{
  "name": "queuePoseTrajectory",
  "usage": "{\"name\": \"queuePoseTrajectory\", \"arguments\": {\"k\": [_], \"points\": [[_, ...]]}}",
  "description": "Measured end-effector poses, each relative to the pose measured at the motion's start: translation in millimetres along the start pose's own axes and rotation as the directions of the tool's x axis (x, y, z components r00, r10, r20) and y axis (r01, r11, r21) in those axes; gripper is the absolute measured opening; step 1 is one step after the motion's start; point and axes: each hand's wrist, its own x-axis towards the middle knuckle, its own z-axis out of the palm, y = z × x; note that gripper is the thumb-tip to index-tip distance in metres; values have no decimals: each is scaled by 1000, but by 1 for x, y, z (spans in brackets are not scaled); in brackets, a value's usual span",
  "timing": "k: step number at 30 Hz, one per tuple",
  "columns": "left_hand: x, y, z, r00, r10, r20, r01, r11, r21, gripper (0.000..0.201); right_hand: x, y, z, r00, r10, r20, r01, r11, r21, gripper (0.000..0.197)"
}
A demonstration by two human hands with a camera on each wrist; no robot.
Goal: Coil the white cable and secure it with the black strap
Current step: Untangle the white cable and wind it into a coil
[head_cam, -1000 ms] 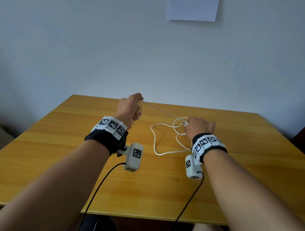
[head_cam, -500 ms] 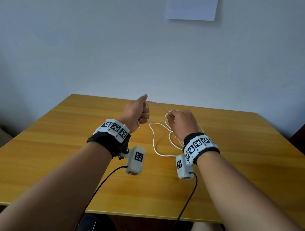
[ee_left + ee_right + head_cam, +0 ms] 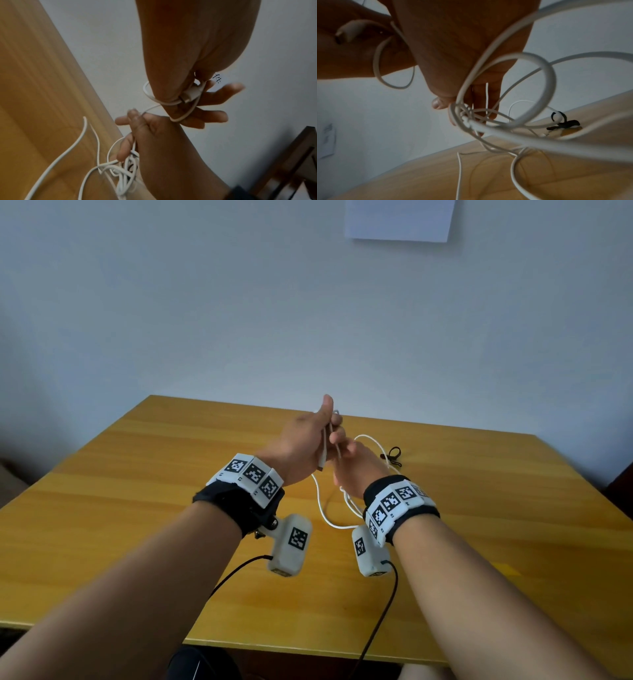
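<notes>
Head view: left hand (image 3: 301, 440) pinching cable (image 3: 322, 508) plug, right hand (image 3: 356, 470) gripping tangled slack; loops risk knotting, strap (image 3: 394, 455) untouched near table (image 3: 137, 508) far edge.

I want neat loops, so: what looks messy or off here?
The white cable is bunched in uneven, crossing loops at the right hand, not a tidy coil. The black strap lies unused on the table.

Head view: high, facing forward and down across the worktop (image 3: 137, 508) toward the wall, both forearms in frame. Left wrist view: close under the palm, looking along the fingers. Right wrist view: likewise, very near. Shared by all: the white cable (image 3: 320, 505) (image 3: 68, 151) (image 3: 539, 83) between the hands.
</notes>
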Motion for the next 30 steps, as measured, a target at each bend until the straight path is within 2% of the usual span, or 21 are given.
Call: {"name": "queuePoseTrajectory", "arguments": {"k": [2, 3, 5, 6, 8, 10, 13, 14, 16, 17, 19, 20, 22, 24, 26, 30], "points": [[0, -2, 3, 1000, -7, 25, 8, 1000, -14, 47, -4, -4, 0, 1000, 19, -22, -17, 997, 81, 33], [0, -2, 4, 1000, 3, 8, -3, 999, -52, 47, -5, -6, -1, 999, -23, -23, 25, 997, 78, 36], [3, -2, 3, 997, 61, -38, -64, 994, -90, 44, -7, -9, -4, 996, -84, 29, 82, 995, 54, 26], [6, -2, 0, 993, 105, -61, -109, 992, -58, 44, -8, -9, -6, 993, -112, 41, 110, 993, 42, 28], [11, -6, -10, 976, 194, -96, -176, 970, 168, 56, -7, -7, -6, 990, -133, 53, 132, 991, 22, 33], [11, -9, -18, 959, 267, -94, -194, 860, 472, 71, -6, -3, -4, 987, -158, 26, 157, 987, 11, 30], [7, -14, -20, 944, 323, -67, -154, 611, 777, 60, -10, -3, -5, 980, -199, 11, 200, 979, -28, 17], [8, -16, -20, 940, 333, -72, -134, 554, 822, 56, -12, -4, -6, 977, -212, 13, 213, 976, -36, 5], [11, -21, -25, 934, 350, -70, -98, 440, 893, 45, -13, -6, -6, 977, -215, -4, 214, 975, -54, 29], [13, -22, -27, 937, 345, -58, -74, 359, 930, 40, -13, -6, -7, 983, -184, 2, 184, 982, -44, 34], [16, -24, -31, 960, 274, -52, 16, 130, 991, 28, -13, -5, -10, 988, -151, 11, 151, 988, -25, 21], [15, -26, -30, 970, 234, -68, 58, 50, 997, 22, -13, -3, -11, 987, -158, 8, 158, 987, -7, 13], [15, -29, -32, 982, 176, -67, 82, -81, 993, 22, -14, -2, -13, 988, -155, 4, 155, 988, 17, 25], [18, -31, -36, 986, 158, -46, 65, -118, 991, 28, -14, 0, -14, 988, -156, -13, 156, 988, -11, 38], [19, -29, -37, 985, 162, -62, 81, -114, 990, 26, -15, 2, -14, 988, -148, -33, 148, 989, -23, 46], [17, -28, -40, 983, 182, -16, 42, -139, 989, 34, -16, 8, -17, 991, -129, -31, 130, 991, 25, 43]]}}
